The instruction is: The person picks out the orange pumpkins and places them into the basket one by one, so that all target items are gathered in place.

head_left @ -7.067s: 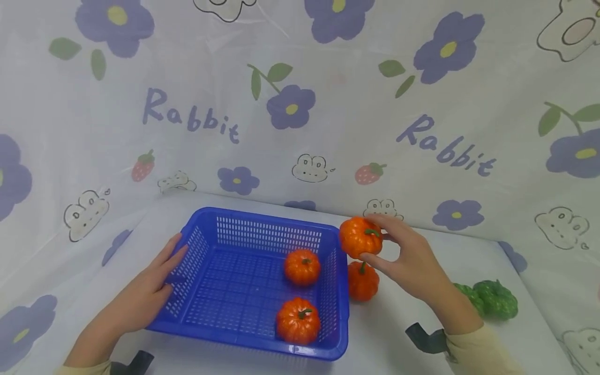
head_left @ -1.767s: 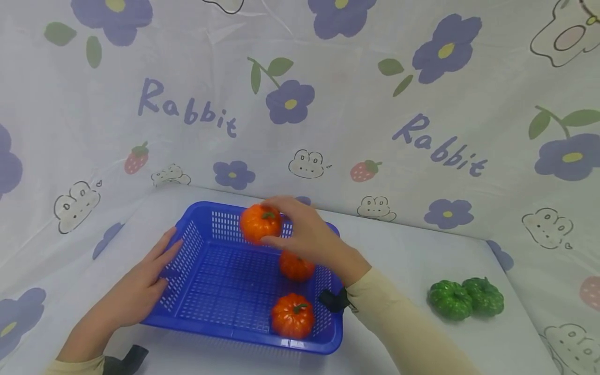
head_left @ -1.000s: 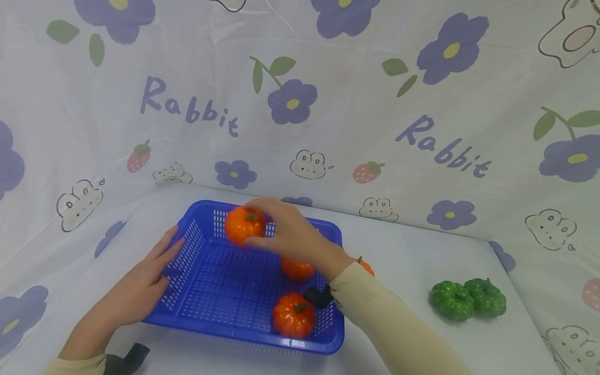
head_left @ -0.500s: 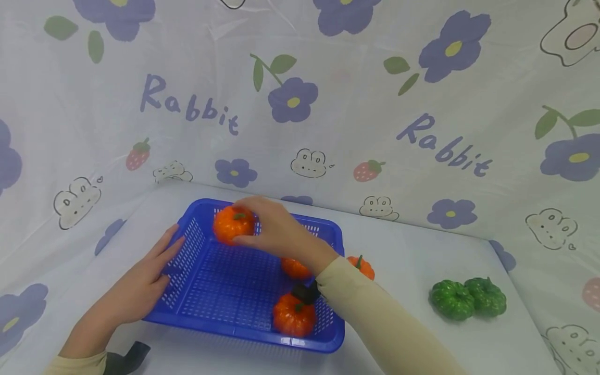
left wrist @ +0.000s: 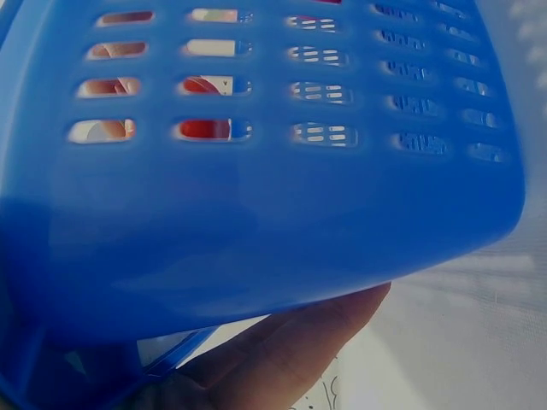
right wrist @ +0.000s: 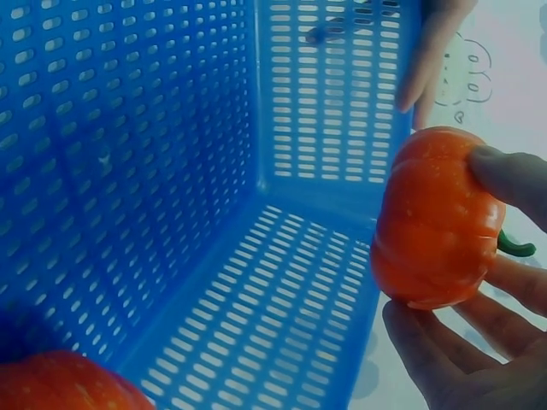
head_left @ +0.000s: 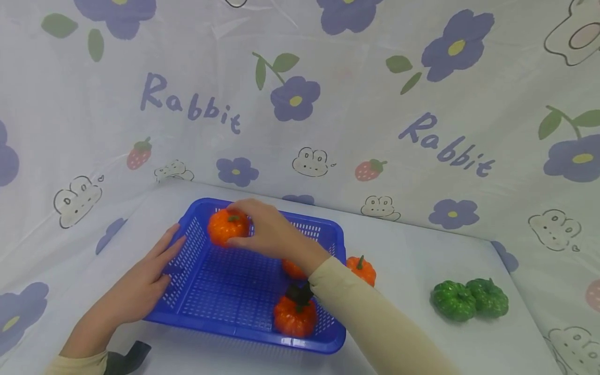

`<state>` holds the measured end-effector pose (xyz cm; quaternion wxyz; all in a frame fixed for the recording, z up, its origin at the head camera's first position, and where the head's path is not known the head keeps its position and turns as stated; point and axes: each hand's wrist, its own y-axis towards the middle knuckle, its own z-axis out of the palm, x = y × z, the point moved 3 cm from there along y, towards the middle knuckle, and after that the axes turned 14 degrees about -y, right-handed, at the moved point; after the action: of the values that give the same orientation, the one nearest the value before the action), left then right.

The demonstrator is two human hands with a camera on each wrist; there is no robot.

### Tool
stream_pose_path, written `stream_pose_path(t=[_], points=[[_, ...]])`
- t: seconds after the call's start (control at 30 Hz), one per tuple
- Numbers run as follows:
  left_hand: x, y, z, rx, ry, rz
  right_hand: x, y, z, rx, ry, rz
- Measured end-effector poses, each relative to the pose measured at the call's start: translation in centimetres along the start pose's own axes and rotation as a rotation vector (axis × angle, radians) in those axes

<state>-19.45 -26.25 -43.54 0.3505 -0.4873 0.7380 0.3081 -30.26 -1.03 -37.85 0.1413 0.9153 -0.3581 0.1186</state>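
Note:
My right hand (head_left: 267, 229) holds an orange toy pumpkin (head_left: 228, 228) with a green stem, thumb and fingers on opposite sides. In the right wrist view the pumpkin (right wrist: 440, 218) is raised beside the basket's far wall. My left hand (head_left: 140, 289) rests straight fingers along the left rim of the blue plastic basket (head_left: 220, 328). Two more pumpkins are inside on the right: a front one (head_left: 295, 317) and a rear one (head_left: 292, 268), mostly hidden by my right forearm. In the left wrist view, fingers (left wrist: 291, 350) touch the basket's edge (left wrist: 256, 256).
Another orange pumpkin (head_left: 362, 269) stands outside the basket's right wall, partly behind my sleeve. Two green toy pumpkins sit together farther right, a left one (head_left: 453, 300) and a right one (head_left: 487, 298). A patterned cloth (head_left: 356, 114) hangs behind the white table (head_left: 403, 255).
My right hand has carried the pumpkin from beyond the basket's right wall leftward, over to its back left corner, slowing lately. My left hand has stayed at the left rim.

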Motion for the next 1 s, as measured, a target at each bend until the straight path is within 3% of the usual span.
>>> stream_pose_path(t=[1.0], points=[[0.3, -0.2, -0.5, 0.005, 0.006, -0.003, 0.3, 1.4, 3.7, -0.006, -0.006, 0.052]])
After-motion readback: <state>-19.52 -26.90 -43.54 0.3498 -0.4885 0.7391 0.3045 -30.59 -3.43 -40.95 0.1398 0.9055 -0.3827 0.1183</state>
